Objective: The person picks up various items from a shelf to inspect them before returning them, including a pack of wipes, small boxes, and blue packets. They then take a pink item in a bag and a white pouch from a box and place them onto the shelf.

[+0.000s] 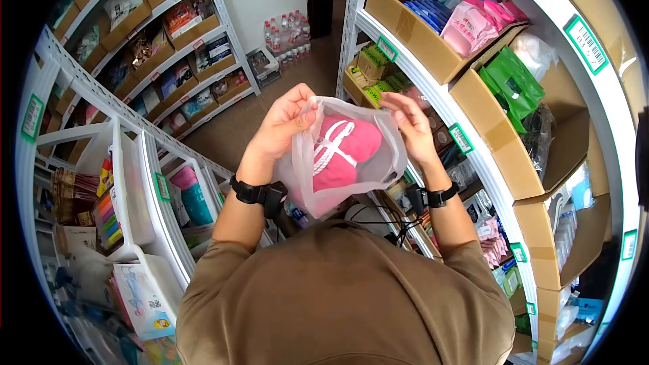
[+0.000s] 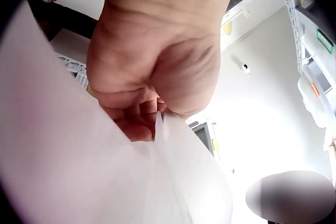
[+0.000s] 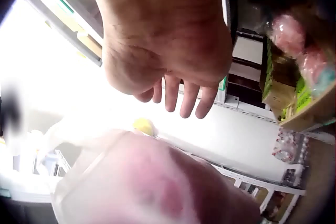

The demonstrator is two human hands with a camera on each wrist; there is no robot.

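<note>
A frosted, translucent plastic bag hangs in front of the chest with its mouth facing up. Inside lies a soft pink item, crossed by white braided cord. My left hand pinches the bag's rim at its upper left between thumb and fingers; the left wrist view shows the fingers curled at the plastic edge. At the bag's right edge is my right hand, its fingers loosely extended. In the right wrist view those fingers hang apart from each other above the bag, gripping nothing.
Shelving with cardboard boxes of packaged goods curves along the right. More shelves stand at the far left, and white bins are nearer on that side. Packs of bottles sit on the floor by the back wall.
</note>
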